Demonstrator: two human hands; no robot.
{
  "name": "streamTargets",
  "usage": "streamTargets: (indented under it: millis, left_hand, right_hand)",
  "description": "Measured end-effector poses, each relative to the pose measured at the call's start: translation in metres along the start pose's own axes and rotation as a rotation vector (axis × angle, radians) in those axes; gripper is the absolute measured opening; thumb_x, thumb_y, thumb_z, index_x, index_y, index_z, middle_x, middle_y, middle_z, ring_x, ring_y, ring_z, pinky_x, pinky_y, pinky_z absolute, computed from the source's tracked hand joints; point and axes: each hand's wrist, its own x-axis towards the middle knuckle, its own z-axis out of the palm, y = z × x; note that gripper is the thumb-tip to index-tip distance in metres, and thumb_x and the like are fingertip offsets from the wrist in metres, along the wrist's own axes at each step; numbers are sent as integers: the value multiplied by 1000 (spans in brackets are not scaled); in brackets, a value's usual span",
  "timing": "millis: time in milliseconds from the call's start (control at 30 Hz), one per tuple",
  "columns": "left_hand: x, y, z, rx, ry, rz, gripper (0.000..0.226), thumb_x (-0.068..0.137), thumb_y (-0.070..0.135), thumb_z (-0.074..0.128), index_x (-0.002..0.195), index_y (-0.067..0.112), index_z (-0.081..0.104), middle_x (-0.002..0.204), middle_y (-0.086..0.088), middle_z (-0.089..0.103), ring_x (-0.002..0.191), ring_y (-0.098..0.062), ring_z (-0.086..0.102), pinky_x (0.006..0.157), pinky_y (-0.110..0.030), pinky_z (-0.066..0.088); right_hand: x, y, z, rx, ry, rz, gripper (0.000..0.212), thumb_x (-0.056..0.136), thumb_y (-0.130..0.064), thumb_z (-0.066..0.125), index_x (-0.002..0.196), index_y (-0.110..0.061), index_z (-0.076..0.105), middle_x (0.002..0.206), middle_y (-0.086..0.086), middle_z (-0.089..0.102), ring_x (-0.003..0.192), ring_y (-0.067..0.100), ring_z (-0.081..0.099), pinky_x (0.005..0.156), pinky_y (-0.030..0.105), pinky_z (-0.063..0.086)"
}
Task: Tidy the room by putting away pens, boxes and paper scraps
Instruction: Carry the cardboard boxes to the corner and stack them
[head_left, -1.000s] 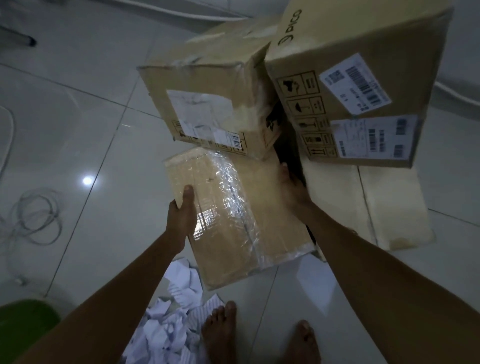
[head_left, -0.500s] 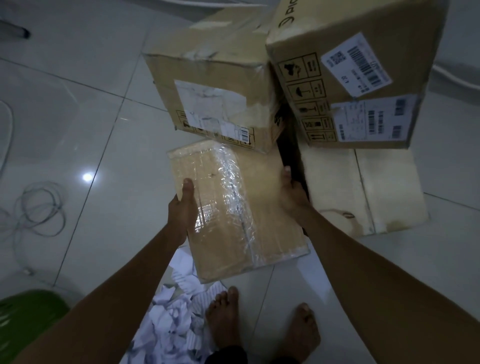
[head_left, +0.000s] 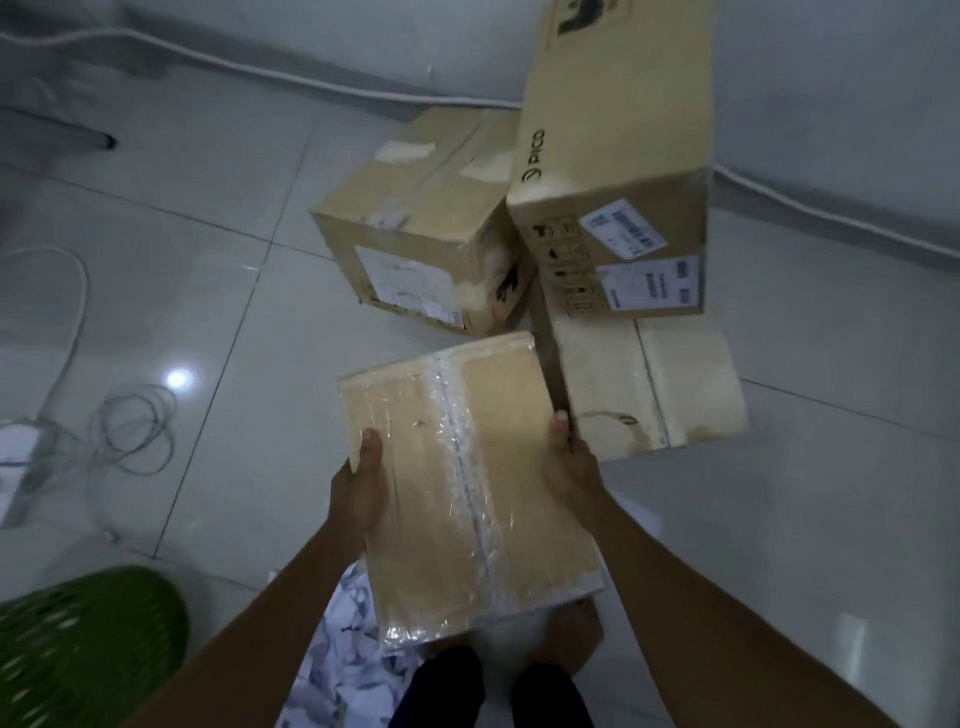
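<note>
While gripped at its edges by left hand (head_left: 358, 483) and right hand (head_left: 569, 467), taped box (head_left: 467, 483) held above paper scraps (head_left: 337, 649), near stacked boxes (head_left: 613, 208) on floor (head_left: 208, 338).

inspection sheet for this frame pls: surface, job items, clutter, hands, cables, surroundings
Surface: pale glossy tiled floor, one light glare spot.
Job's things: taped box held up off the floor; two cardboard boxes stacked against a flattened one; paper scraps piled by the feet. Pens: nothing seen.
Clutter: green basket at lower left.
Grippers: left hand and right hand grip opposite edges of the taped box.
Cables: coiled white cable on the floor at left; another cable along the wall.
Surroundings: grey wall; dark furniture leg at upper left.
</note>
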Motion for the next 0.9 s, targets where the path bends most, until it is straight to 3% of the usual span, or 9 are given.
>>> streamTargets:
  millis: [100, 167, 300, 433, 633, 900]
  left_hand:
    - [-36, 13, -5, 14, -4, 30, 70, 91, 59, 41, 133, 4, 51, 127, -15, 57, 106, -29, 56, 86, -32, 41]
    - [-59, 23, -8, 1, -2, 30, 71, 91, 59, 42, 134, 3, 50, 125, -9, 57, 116, -33, 54, 91, -33, 42]
    - [-110, 36, -13, -15, -22, 16, 76, 89, 62, 43, 136, 2, 48, 138, -20, 51, 125, -37, 50, 106, -44, 39]
    - [-162, 49, -18, -6, -54, 72, 76, 89, 63, 41, 133, 2, 50, 135, -22, 53, 123, -39, 51, 107, -48, 40]
    - [-228, 68, -29, -21, -64, 106, 70, 92, 57, 42, 132, 0, 51, 133, -23, 54, 121, -39, 52, 103, -45, 41]
    - [-282, 91, -29, -88, -105, 125, 64, 96, 45, 44, 138, -2, 43, 144, -20, 45, 132, -37, 43, 110, -42, 32]
  right_hand:
    - [-31, -9, -22, 30, 12, -6, 69, 97, -57, 18, 138, -11, 47, 140, 20, 49, 127, 36, 47, 103, 37, 37]
    - [-50, -17, -38, 43, 16, -5, 69, 98, -56, 17, 139, -10, 47, 141, 19, 48, 128, 35, 46, 104, 36, 36]
    - [-94, -22, -70, 10, 10, 25, 70, 98, -55, 14, 138, -9, 48, 140, 21, 48, 128, 35, 45, 105, 37, 35]
    - [-138, -31, -104, 52, 61, -22, 65, 99, -53, 17, 133, -11, 53, 132, 19, 55, 120, 33, 52, 98, 33, 39]
    - [-186, -45, -143, 63, 76, -27, 65, 99, -54, 18, 136, -13, 51, 137, 19, 52, 126, 35, 48, 105, 37, 37]
    - [-223, -59, -182, 58, 114, -25, 64, 99, -53, 17, 137, -12, 50, 138, 19, 51, 128, 34, 47, 105, 36, 35]
